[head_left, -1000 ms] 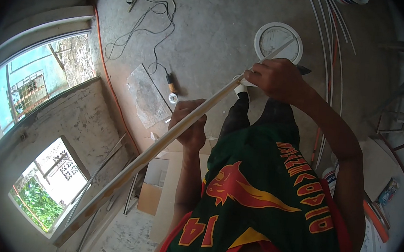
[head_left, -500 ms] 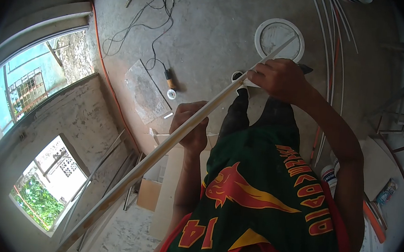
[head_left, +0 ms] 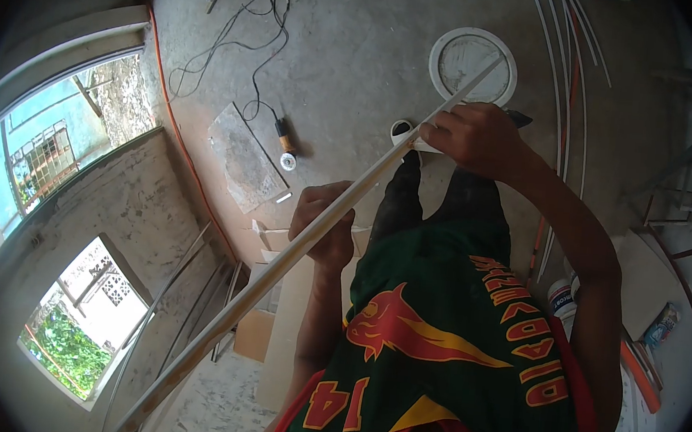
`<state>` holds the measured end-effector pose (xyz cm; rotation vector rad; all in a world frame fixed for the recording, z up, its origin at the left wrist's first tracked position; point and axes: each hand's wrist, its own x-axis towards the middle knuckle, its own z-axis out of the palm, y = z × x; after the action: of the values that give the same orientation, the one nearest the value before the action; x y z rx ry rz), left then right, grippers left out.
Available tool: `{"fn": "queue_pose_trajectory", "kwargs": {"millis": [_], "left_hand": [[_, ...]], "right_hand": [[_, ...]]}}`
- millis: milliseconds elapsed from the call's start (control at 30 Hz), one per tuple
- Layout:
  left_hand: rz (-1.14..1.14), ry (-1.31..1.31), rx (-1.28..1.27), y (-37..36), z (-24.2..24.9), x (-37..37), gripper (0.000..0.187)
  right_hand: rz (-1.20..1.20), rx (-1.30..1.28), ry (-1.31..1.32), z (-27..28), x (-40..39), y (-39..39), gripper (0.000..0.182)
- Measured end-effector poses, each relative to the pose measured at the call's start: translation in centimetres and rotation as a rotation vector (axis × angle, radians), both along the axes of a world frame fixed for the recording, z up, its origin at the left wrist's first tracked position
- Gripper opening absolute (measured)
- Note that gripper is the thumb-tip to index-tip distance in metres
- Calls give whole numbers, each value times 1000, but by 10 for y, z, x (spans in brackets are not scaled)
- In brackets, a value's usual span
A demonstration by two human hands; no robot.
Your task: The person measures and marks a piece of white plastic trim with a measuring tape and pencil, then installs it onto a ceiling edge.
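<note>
A long, thin, pale strip (head_left: 275,269) with a brownish face runs diagonally across the view from lower left to upper right. My left hand (head_left: 325,224) is closed around it near its middle, its fingers partly hidden by the strip. Further up, my right hand (head_left: 475,137) pinches the strip between thumb and fingers. Beyond that hand, its narrow far end lies in view over a round white-rimmed bucket or lid (head_left: 434,69). Just under the strip, by my right fingers, is a small white round container (head_left: 401,129) with a dark inside.
A corded power tool (head_left: 285,135) lies on the concrete floor beside a flat grey board (head_left: 240,157). An orange hose or cord (head_left: 176,111) follows the left wall. Several long thin rods (head_left: 565,112) lie at right, near a spray can (head_left: 662,323). Cardboard (head_left: 254,335) is at lower left.
The view has shifted slightly, so the floor items sit a little further left. Both hands keep their hold on the strip, with hardly any movement along it.
</note>
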<state>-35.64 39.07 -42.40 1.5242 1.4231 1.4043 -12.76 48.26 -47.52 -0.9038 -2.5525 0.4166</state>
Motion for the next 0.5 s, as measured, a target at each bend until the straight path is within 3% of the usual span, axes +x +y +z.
{"fn": "queue_pose_trajectory", "kwargs": {"millis": [500], "left_hand": [[14,-8,-22,-2,-13,4,15]], "right_hand": [[20,21,15,-13,7,5,14]]}}
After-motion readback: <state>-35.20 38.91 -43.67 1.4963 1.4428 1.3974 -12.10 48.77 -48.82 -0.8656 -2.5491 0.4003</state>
